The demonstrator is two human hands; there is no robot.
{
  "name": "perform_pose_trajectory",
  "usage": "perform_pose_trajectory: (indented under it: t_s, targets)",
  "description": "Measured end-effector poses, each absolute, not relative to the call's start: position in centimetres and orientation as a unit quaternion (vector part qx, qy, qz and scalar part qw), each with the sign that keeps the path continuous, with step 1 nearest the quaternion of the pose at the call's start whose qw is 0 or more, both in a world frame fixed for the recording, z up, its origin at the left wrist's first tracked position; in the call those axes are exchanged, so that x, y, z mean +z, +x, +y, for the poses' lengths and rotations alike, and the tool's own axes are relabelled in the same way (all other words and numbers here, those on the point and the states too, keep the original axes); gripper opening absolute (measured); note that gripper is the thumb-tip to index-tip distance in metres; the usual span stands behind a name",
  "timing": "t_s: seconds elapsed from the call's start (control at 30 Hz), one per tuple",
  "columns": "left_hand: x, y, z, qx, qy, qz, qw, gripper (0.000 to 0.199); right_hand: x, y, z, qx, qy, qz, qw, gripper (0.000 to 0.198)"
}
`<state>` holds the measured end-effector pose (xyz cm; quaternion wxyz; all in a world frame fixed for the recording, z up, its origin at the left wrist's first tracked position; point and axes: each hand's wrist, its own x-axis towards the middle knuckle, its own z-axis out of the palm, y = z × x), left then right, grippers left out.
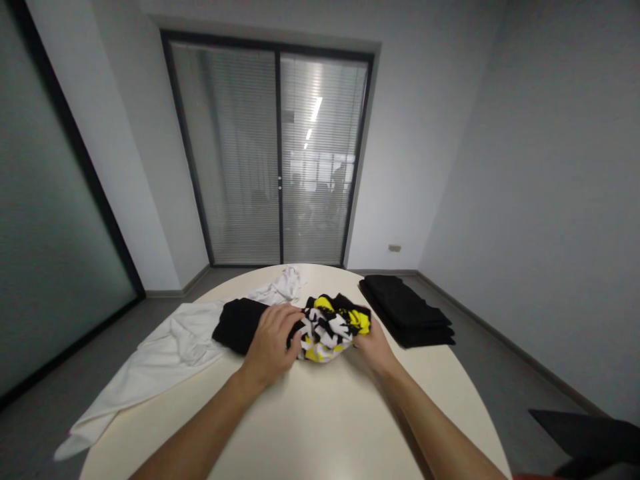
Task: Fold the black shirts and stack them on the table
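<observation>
A crumpled garment [327,330] in black, white and yellow print lies bunched on the table between my two hands. My right hand [373,343] grips its right edge, fingers partly hidden under the cloth. On its left side, my left hand [275,337] is closed over dark fabric, with the fingertips curled at the printed cloth. A plain black cloth [240,325] sticks out to the left from under my left hand; whether it belongs to the printed garment I cannot tell.
White cloth [165,347] spreads over the left side of the round table [320,427] and hangs past its edge. A stack of folded black garments [405,310] sits at the right. Behind stands a glass door [320,220] with blinds; a dark object [590,433] is at lower right.
</observation>
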<state>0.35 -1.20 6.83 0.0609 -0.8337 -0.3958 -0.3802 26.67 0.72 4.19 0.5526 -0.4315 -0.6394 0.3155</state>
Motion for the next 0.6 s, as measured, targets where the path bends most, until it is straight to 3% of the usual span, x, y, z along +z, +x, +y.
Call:
perform_pose_trajectory:
  t_s: [0.1, 0.2, 0.3, 0.47, 0.6]
  targets:
    - [6.1, -3.0, 1.1, -0.303, -0.757, -0.563, 0.135, 0.031, 5.3, 29.0, 1.0, 0.200, -0.490, -0.555, 0.641, 0.049]
    - [4.6, -6.2, 2.7, -0.196, -0.714, -0.666, 0.089, 0.044, 6.5, 31.1, 0.9, 0.106, -0.484, -0.459, 0.738, 0.056]
    - [3.7, -7.6, 3.4, -0.124, -0.696, -0.707, 0.034, 0.056, 7.2, 32.3, 0.7, 0.063, -0.485, -0.405, 0.773, 0.059]
    - [3.8, -7.1, 3.6, -0.084, -0.634, -0.767, 0.053, 0.058, 6.5, 31.9, 0.8, 0.141, -0.546, -0.504, 0.655, 0.052]
    - [3.9, -7.4, 4.1, -0.095, -0.584, -0.804, 0.065, 0.053, 4.7, 30.7, 0.9, 0.192, -0.548, -0.626, 0.520, 0.060]
